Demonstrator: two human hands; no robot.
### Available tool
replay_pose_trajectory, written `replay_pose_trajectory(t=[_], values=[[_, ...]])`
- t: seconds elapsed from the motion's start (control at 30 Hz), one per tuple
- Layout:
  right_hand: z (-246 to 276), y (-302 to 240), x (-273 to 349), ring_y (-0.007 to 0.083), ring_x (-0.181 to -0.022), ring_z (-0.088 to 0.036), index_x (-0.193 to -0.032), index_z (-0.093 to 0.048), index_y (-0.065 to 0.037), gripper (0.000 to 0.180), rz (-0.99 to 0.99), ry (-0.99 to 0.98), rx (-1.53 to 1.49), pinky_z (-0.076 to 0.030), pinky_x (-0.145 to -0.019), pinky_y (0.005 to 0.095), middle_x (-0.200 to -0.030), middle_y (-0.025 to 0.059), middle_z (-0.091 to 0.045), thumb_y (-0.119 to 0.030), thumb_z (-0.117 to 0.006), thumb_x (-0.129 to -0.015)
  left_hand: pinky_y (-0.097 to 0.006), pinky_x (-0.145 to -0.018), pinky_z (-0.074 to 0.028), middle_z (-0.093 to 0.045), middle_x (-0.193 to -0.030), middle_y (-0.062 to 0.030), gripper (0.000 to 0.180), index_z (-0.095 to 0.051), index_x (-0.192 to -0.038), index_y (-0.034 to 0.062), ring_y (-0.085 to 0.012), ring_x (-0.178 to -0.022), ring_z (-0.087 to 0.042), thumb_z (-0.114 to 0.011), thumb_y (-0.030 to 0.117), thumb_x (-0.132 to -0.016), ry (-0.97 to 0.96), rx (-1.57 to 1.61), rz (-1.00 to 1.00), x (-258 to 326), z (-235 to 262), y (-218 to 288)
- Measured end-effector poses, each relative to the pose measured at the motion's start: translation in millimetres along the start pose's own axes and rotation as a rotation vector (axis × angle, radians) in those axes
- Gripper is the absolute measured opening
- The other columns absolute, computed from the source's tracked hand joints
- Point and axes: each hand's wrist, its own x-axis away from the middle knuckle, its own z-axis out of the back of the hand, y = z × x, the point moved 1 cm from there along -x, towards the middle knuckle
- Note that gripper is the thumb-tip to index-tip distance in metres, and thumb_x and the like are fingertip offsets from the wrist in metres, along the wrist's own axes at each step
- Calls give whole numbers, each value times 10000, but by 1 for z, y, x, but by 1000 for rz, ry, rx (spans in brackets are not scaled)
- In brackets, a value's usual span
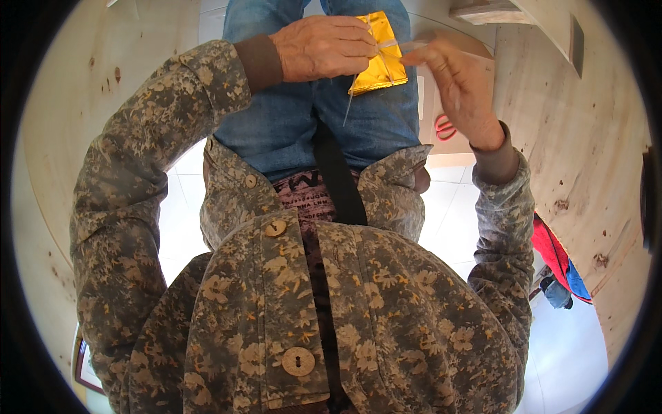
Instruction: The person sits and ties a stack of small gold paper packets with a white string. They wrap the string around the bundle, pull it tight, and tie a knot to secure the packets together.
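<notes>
At the left, a sleeve in a floral camouflage print (165, 110) runs up to the person's left hand (321, 48), which reaches across the lap, clad in blue jeans (265, 124). Its fingers lie close together over the left side of a flat, square gold packet (381, 73), gripping it; the thumb is hidden from where I stand.

The packet is over the right thigh, toward the knee end of the lap and close to its right edge. Blur and the steep angle make it hard to say whether it rests on the denim or is held just above. A pale, thin ribbon (388, 43) crosses its shiny face in two directions, meeting near the middle, and one loose tail hangs past the packet's near left corner.

Just right of the packet is the right hand (452, 79), thumb and forefinger pinching the ribbon's other end, the wrist bent.

Below that hand, red-handled scissors (445, 127) lie near the close edge of a brown cardboard piece (452, 145), touched by neither hand.

By my judgement the tying is well along: the packet is wrapped and the ribbon crossed, while fastening and dealing with the loose ends look undone; I see no finished bow.
</notes>
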Motion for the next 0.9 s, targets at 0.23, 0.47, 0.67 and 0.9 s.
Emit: replay_pose_trajectory(t=[0.23, 0.47, 0.67, 0.9], values=[[3, 35, -14, 110, -688, -617, -981, -633, -11, 320, -230, 126, -302, -486, -661, 228, -728, 51, -647, -246, -441, -1082, -398, -1085, -469, -658, -1246, -99, 315, -648, -1122, 67, -239, -1215, -613, -754, 83, -826, -18, 2, 34, 1, -3, 1], [5, 66, -18, 91, -624, -559, -899, -637, -16, 376, -463, -34, -60, -459, -612, 222, -665, 23, -603, -315, -475, -1060, -396, -1077, -476, -654, -1262, -105, 302, -650, -1124, 64, -240, -1219, -610, -739, 71, -836, 14, 38, 36, 3, -3, -1], [-16, 78, -13, 127, -546, -530, -759, -604, -22, 441, -416, -2, -245, -423, -546, 283, -588, 53, -552, -325, -455, -1042, -406, -1064, -487, -663, -1251, -100, 253, -658, -1087, 52, -244, -1190, -624, -718, 76, -842, 81, 69, 60, 6, -4, 2], [-32, 79, -10, 92, -536, -464, -791, -587, -37, 371, -578, 97, -489, -355, -505, 252, -588, 7, -503, -324, -499, -1010, -393, -1002, -517, -673, -1227, -72, 189, -679, -1010, 74, -232, -1165, -616, -721, 87, -826, 181, 34, 192, 7, -3, 16]])
